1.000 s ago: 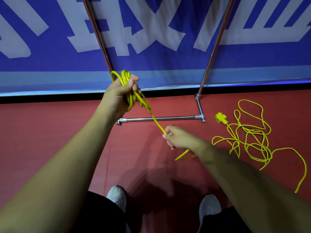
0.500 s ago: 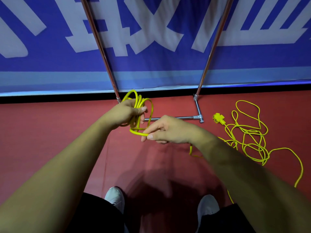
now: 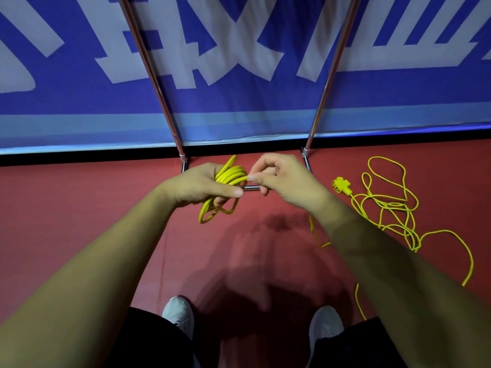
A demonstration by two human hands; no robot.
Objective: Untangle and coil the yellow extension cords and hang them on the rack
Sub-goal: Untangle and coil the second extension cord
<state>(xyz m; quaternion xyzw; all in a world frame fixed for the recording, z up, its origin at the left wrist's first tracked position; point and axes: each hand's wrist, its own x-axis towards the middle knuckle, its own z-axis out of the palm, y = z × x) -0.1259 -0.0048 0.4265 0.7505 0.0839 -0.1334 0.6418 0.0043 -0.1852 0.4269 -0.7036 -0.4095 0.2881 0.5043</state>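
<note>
1. Left hand (image 3: 202,187): fingers curled tight round the coiled yellow cord (image 3: 231,173), thumb laid across; forearm stretched forward.
2. Right hand (image 3: 288,179): thumb and forefinger narrow, apparently pinching the coil's edge.
3. Loose cord (image 3: 393,208): tangled on the floor, right.
4. Rack (image 3: 320,102): uprights behind the hands.

Both rack (image 3: 148,65) uprights run off the top edge, so the hanging part isn't visible at all, and its base bar (image 3: 251,187) mostly sits behind the hands. The left hand (image 3: 196,185) covers the middle of the coil (image 3: 231,175), and the cord (image 3: 311,227) leaving the right hand (image 3: 281,179) vanishes behind that forearm. The socket block (image 3: 341,185) is too small to make out any detail.
</note>
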